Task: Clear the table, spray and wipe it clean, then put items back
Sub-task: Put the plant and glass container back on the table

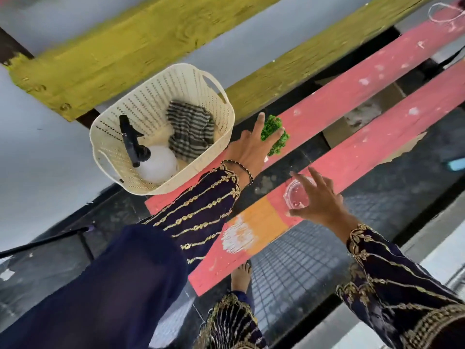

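Observation:
My left hand (254, 144) is closed around a small green artificial plant (275, 137) above the far pink plank of the slatted table (352, 96). My right hand (317, 197) wraps its fingers around a clear plastic cup (297, 197) that stands on the near pink plank. A cream plastic basket (161, 127) sits at the table's left end. Inside it lie a white spray bottle with a black trigger head (151, 159) and a grey striped cloth (191, 129).
A yellow wooden bench (120, 54) runs beyond the basket. Gaps between the pink planks show the dark tiled floor. My bare foot (241, 275) stands under the near plank. A loop of white cord (445, 13) lies at the table's far right end.

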Tool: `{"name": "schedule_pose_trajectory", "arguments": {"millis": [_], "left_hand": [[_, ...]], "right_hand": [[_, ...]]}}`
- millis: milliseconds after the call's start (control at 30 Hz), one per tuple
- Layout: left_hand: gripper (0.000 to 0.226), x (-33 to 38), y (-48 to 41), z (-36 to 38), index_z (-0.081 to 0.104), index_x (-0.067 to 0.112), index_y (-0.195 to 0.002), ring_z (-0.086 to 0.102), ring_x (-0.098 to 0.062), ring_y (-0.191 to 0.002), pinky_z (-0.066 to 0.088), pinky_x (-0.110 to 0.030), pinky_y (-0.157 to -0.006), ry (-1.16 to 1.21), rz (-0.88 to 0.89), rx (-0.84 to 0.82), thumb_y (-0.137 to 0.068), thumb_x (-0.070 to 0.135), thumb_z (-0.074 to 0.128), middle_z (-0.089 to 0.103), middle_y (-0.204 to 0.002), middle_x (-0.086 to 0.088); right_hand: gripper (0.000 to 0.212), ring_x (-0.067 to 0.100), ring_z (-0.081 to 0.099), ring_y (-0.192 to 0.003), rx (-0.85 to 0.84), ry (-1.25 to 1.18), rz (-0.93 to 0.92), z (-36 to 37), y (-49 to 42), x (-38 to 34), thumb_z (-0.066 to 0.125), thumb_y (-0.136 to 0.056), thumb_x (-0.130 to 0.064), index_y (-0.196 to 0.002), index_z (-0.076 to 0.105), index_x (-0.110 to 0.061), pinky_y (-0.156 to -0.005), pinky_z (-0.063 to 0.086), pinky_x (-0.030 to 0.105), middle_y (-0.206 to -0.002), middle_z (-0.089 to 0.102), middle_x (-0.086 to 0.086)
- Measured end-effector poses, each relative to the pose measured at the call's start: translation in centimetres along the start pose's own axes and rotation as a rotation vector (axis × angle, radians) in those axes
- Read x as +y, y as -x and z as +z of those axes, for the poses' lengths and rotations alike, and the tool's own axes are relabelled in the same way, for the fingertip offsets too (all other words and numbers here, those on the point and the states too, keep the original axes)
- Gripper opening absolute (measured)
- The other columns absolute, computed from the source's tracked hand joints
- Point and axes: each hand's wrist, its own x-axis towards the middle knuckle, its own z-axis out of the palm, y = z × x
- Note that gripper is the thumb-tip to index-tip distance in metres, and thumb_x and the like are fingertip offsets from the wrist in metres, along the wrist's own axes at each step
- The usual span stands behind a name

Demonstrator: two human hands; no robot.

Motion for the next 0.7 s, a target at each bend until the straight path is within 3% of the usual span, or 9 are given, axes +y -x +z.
{"name": "schedule_pose_trajectory", "arguments": {"millis": [133, 233, 367, 567, 700], "left_hand": [[0.059, -0.1, -1.6, 0.2, 0.039, 0.023, -0.140, 0.053, -0.037, -0.113, 0.055, -0.048, -0.079, -0.003, 0.055, 0.009, -0.087, 0.002, 0.056, 0.031, -0.143, -0.018], [0.043, -0.2, -1.2, -0.1, 0.048, 0.013, -0.132, 0.058, -0.038, -0.108, 0.053, -0.046, -0.081, 0.022, 0.051, 0.050, -0.091, 0.001, 0.051, 0.042, -0.131, -0.018], [0.040, -1.4, 1.9, -0.8, 0.054, 0.010, -0.127, 0.061, -0.036, -0.102, 0.050, -0.041, -0.086, 0.150, 0.005, 0.060, -0.088, 0.005, 0.057, 0.044, -0.127, -0.016], [0.045, -3.3, 12.6, -2.5, 0.054, 0.017, -0.132, 0.052, -0.029, -0.119, 0.044, -0.037, -0.099, 0.294, -0.069, 0.063, -0.088, 0.010, 0.060, 0.042, -0.138, -0.011], [0.045, -5.3, 21.3, -5.0, 0.053, 0.018, -0.134, 0.057, -0.031, -0.111, 0.047, -0.042, -0.098, 0.362, -0.134, 0.071, -0.089, 0.014, 0.059, 0.043, -0.133, -0.009]], "right_hand": [[0.107, 0.040, 0.021, -0.141, 0.042, -0.025, -0.031, 0.9, -0.4, 0.3, 0.089, -0.071, -0.040, -0.157, 0.028, -0.031, -0.098, 0.053, 0.056, -0.160, 0.019, 0.006], [0.104, 0.037, 0.026, -0.137, 0.056, -0.014, -0.006, 0.8, -0.1, -0.3, 0.089, -0.071, -0.035, -0.156, 0.030, -0.028, -0.092, 0.055, 0.050, -0.154, 0.026, 0.009], [0.104, 0.034, 0.030, -0.134, 0.054, -0.007, -0.015, 0.3, 1.9, -1.7, 0.090, -0.068, -0.039, -0.154, 0.033, -0.030, -0.090, 0.058, 0.050, -0.153, 0.029, 0.007], [0.098, 0.026, 0.031, -0.132, 0.100, -0.039, -0.083, -0.3, 8.1, -6.9, 0.085, -0.072, -0.041, -0.154, 0.032, -0.032, -0.080, 0.057, 0.041, -0.154, 0.027, 0.001], [0.094, 0.024, 0.031, -0.134, 0.120, -0.011, -0.171, -0.3, 13.5, -12.6, 0.084, -0.072, -0.043, -0.151, 0.033, -0.039, -0.085, 0.057, 0.041, -0.153, 0.029, -0.002]]}}
